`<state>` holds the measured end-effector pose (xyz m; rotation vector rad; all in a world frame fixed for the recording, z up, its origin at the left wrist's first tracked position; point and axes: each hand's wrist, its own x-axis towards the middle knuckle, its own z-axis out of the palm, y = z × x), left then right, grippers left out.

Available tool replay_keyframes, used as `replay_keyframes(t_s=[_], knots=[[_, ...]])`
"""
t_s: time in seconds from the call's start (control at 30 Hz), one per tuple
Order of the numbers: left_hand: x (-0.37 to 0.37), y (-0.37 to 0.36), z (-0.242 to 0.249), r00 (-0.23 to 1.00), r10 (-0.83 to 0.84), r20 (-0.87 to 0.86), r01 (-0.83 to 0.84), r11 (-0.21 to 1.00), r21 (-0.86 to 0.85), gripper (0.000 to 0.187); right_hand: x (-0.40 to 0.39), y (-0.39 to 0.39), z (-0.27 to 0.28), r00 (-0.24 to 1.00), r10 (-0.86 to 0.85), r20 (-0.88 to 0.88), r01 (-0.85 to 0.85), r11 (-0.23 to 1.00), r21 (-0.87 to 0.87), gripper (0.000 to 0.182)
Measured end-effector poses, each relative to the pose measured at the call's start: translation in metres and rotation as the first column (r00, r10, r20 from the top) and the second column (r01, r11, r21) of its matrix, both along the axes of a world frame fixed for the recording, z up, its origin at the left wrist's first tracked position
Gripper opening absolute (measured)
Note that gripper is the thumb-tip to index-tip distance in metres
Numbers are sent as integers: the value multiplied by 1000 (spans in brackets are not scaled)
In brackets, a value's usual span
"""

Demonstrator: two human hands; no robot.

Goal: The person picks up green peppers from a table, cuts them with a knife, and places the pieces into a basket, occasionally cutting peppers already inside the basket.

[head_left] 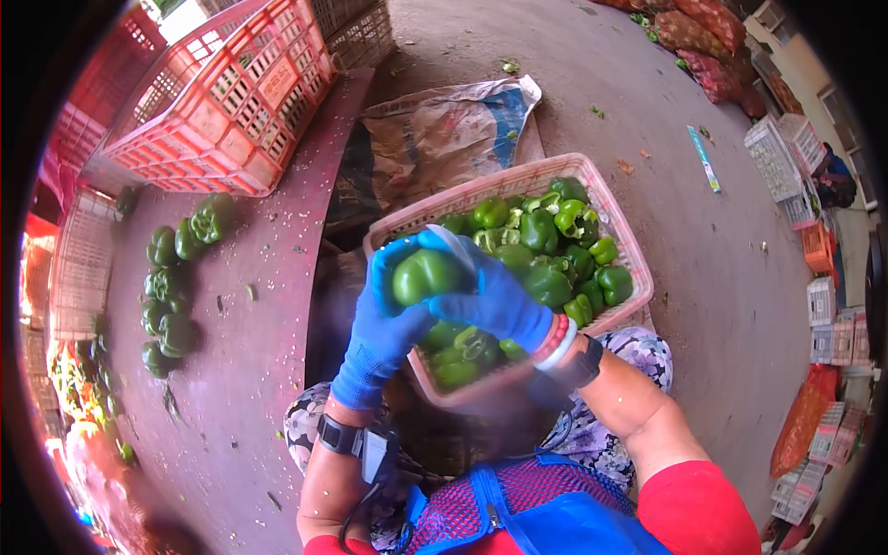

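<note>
Green pepper [431, 276], round and shiny, near the frame's middle: gripped from the left by blue-gloved left hand [392, 320], from the right by blue-gloved right hand [495, 302] (longer way hard to tell).

Red mesh sacks [701, 39] lie heaped near stacked white crates [773, 159], with a blue-and-white strip [704, 159] on the ground [708, 268].

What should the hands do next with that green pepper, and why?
Maybe steady the green pepper low in the left hand, over the pink crate: the right hand is touching it too, and a thin, pale, perhaps blade-like thing, too blurred to name, is close to the fingers.
</note>
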<state>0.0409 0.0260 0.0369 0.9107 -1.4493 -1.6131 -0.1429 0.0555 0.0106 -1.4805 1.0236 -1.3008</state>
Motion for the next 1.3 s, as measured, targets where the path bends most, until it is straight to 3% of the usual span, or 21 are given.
replay_keyframes(t_s=[0.07,0.13,0.2,0.27,0.37,0.43,0.47,0.53,0.57,0.6,0.63,0.7,0.73,0.77,0.83,0.87,0.9,0.93,1.03,1.23,1.3], knots=[[2,-1,-6,996,-23,-89,34,992,123,60,-6,-5,0,993,-12,-116,0,995,-99,82],[2,-1,-8,973,-9,-231,81,949,304,54,-11,-4,-3,989,62,131,-86,979,185,80],[2,-4,-15,934,-3,-357,137,927,350,54,-14,-1,-6,976,72,206,-108,980,169,72],[-2,-6,-10,890,-36,-455,200,927,317,54,-17,2,-11,994,50,94,-37,989,-142,57],[-4,-12,-12,832,-44,-552,265,907,327,53,-20,7,-4,905,-1,426,-104,969,225,35],[-11,-7,-23,938,35,-346,27,985,172,49,-19,8,12,638,-167,751,-313,835,452,33],[-14,-5,-32,965,95,-244,-80,994,71,46,-14,6,10,668,-268,695,-222,818,530,33],[-7,-8,-48,961,55,270,44,936,-349,49,-17,11,1,752,-270,601,-99,855,508,33],[-10,-8,-53,936,94,340,70,896,-438,47,-18,13,-1,790,-276,548,-37,870,491,33],[-15,-10,-57,973,71,222,5,947,-322,45,-12,8,0,638,-391,663,-21,852,523,29],[-19,-13,-61,991,69,-116,-69,998,6,43,-21,11,-1,699,-422,577,79,848,525,21],[0,-42,-63,699,283,-657,131,852,507,41,-52,0,-2,419,-577,701,201,812,548,14],[9,-54,-58,687,358,-632,34,854,519,41,-79,-6,-13,309,-642,702,219,766,604,12],[18,-63,-53,669,434,-604,-70,845,530,41,-112,-3,-32,490,-598,634,235,791,565,26],[31,-73,-51,678,414,-607,-62,856,514,41,-141,6,-25,659,-751,38,628,578,522,34],[32,-72,-52,677,446,-585,-90,839,536,40,-158,11,-38,497,-736,-459,868,430,250,41],[27,-70,-50,713,397,-579,-41,847,531,39,-175,21,-60,125,-592,-797,926,358,-121,49],[23,-66,-49,744,348,-571,5,851,525,39,-189,36,-70,192,-419,-887,921,389,16,64],[12,-62,-52,779,307,-547,75,820,568,39,-203,61,-131,106,-81,-991,930,360,70,78],[-5,-48,-50,840,111,-531,155,889,431,41,-218,54,-122,311,-176,-934,906,353,235,95],[-7,-45,-40,971,63,-229,-33,990,134,43,-194,45,-101,201,-292,-935,925,371,83,101]])
